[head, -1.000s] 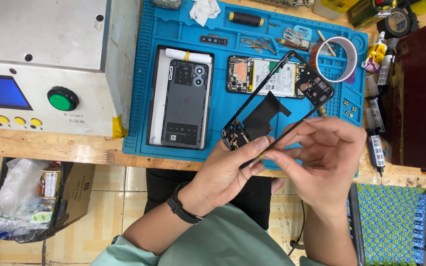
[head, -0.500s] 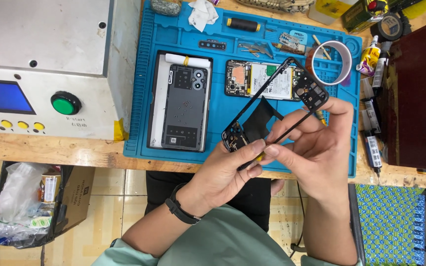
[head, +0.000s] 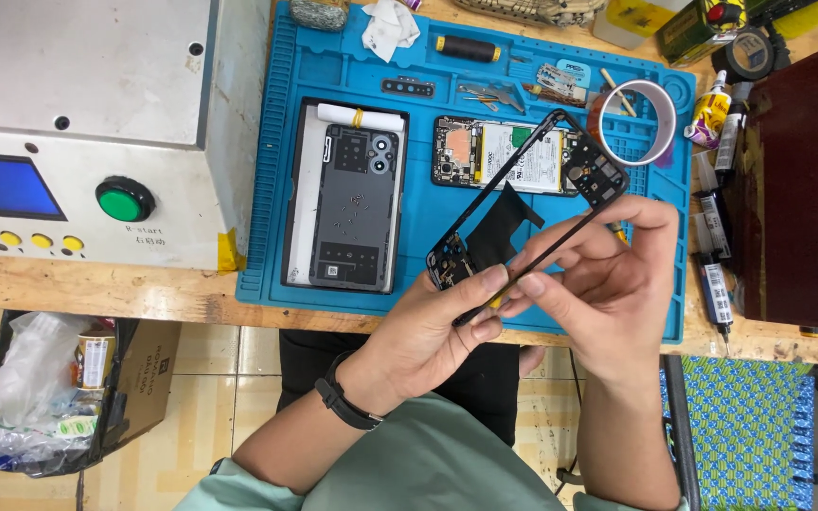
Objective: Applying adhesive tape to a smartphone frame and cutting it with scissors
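Both hands hold a black phone mid-frame [head: 560, 166] tilted above the blue work mat [head: 276, 170]. My left hand [head: 437, 326] pinches the frame's lower rail near its bottom end. My right hand [head: 608, 274] grips the same rail from the right, fingertips almost touching the left hand's. A small yellow tool tip shows between the fingers. On the mat lie a phone back cover [head: 352, 208], inner side up, and an opened phone body [head: 494, 156] with its battery and boards exposed.
A grey machine [head: 87, 123] with a blue screen and green button fills the left. A tape roll [head: 638, 121], tweezers [head: 489, 93], a black cylinder [head: 466, 47], glue bottles [head: 712, 114] and a dark red box [head: 802, 189] crowd the back and right. A bin of rubbish [head: 40, 397] stands below.
The two hands have drawn closer on the frame's lower rail, and the frame has tilted slightly. The things on the mat lie where they were.
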